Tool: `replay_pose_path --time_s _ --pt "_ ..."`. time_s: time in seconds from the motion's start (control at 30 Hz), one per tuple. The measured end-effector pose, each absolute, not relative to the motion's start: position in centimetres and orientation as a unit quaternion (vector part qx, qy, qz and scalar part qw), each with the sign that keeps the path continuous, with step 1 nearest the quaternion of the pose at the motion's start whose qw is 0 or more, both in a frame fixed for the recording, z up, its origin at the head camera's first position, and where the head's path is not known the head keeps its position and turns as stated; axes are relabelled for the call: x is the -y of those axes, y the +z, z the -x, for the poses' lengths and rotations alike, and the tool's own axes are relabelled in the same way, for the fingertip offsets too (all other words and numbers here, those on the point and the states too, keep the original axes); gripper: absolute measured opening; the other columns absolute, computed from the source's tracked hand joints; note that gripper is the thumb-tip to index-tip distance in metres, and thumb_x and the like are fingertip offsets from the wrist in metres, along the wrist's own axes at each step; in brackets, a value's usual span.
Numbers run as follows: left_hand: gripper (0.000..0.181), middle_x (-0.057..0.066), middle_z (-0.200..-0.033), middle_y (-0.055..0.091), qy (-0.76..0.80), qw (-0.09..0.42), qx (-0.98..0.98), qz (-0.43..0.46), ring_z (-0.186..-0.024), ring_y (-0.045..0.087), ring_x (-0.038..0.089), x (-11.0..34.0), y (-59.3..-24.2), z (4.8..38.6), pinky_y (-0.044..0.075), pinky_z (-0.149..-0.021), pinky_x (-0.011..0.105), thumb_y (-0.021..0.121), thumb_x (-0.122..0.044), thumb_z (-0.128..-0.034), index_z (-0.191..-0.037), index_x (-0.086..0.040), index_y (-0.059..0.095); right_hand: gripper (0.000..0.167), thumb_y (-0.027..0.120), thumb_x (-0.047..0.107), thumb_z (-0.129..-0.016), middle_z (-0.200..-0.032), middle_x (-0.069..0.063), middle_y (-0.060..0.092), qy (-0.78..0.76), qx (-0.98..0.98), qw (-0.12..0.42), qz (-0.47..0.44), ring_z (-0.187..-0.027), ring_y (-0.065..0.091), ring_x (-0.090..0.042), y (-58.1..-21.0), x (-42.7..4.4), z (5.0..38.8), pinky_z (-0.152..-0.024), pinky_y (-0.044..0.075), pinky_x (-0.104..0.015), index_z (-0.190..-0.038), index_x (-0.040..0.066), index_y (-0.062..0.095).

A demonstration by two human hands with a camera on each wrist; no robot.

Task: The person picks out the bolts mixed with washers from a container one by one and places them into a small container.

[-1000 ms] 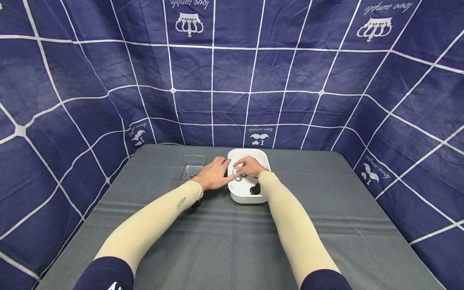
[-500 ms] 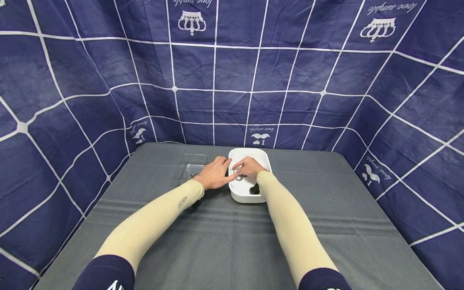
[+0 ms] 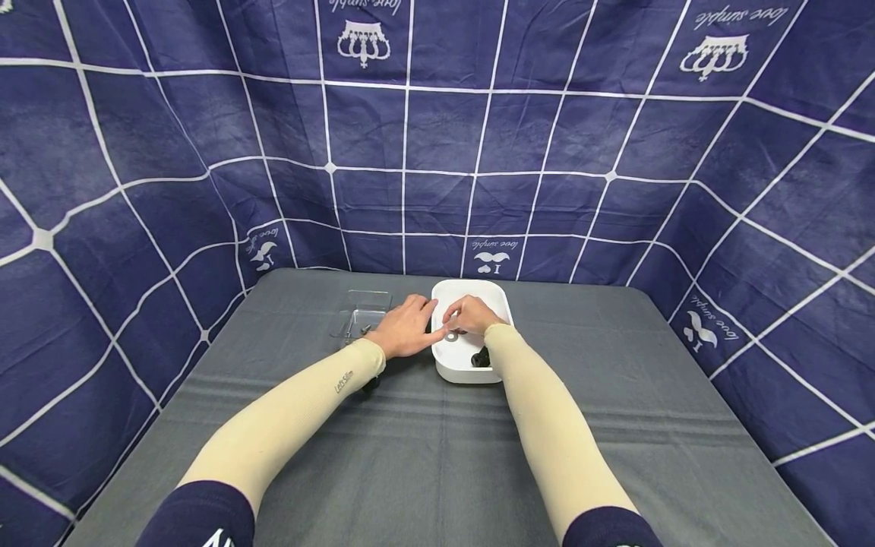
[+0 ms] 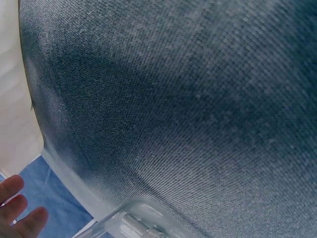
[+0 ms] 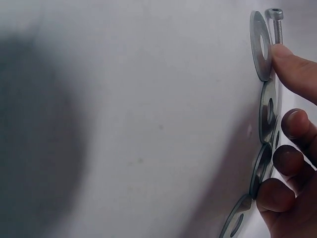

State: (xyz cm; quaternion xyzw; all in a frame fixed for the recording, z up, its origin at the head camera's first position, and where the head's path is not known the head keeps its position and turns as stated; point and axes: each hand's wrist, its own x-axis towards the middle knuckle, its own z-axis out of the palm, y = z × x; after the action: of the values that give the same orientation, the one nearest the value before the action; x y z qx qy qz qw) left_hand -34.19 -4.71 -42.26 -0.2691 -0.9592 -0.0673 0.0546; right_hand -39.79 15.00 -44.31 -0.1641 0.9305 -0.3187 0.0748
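A white tray (image 3: 472,377) stands before me. Over its left half my right hand (image 3: 470,314) reaches in with curled fingers; thumb and index finger come together low inside. In the right wrist view a row of metal washers (image 5: 255,44) and a socket-head bolt (image 5: 278,32) lie by the fingers. One fingertip (image 5: 283,53) covers the bolt's lower end; whether it is pinched is hidden. My left hand (image 3: 405,328) stays at the tray's left edge, fingers fairly straight, thumb at the rim. A black part (image 3: 481,357) sits at the tray's near end, partly behind the right sleeve.
Left of the left hand is a clear plastic box (image 3: 368,317) with its lid raised; small metal hardware, including a threaded bolt (image 4: 132,224), lies in it. A dark object (image 3: 371,383) shows beside the left forearm. Grey cloth (image 3: 437,456) covers the table; blue curtains (image 3: 519,137) surround it.
The right thumb and index finger have drawn closer together near the bolt by the washers. The left hand and the tray hold their places; the head view shifted slightly.
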Motion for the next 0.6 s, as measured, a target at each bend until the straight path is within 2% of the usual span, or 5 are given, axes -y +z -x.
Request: replay_pose_path --time_s 0.33,0.6 --pt "0.078 0.015 -0.145 0.048 -0.063 0.053 0.96 0.267 -0.138 0.043 0.028 4.66 -42.3 34.19 0.045 -0.108 0.046 0.047 -0.062 -0.0966 -0.154 -0.009 0.04 0.003 0.08 0.013 -0.081 -0.066 0.002 0.067 -0.306 -0.933 0.072 0.176 -0.06 0.057 -0.008 -44.21 -15.32 39.77 -0.062 0.045 -0.022 -0.083 0.012 0.078" --pt "0.079 0.015 -0.146 0.047 -0.056 0.051 0.96 0.27 -0.139 0.042 0.028 4.69 -42.34 34.2 0.044 -0.109 0.046 0.047 -0.062 -0.0969 -0.154 -0.008 0.04 0.01 0.081 0.016 -0.084 -0.061 0.006 0.063 -0.304 -0.933 0.071 0.181 -0.06 0.056 -0.008 -44.31 -15.72 39.92 -0.064 0.043 -0.024 -0.076 0.015 0.076"
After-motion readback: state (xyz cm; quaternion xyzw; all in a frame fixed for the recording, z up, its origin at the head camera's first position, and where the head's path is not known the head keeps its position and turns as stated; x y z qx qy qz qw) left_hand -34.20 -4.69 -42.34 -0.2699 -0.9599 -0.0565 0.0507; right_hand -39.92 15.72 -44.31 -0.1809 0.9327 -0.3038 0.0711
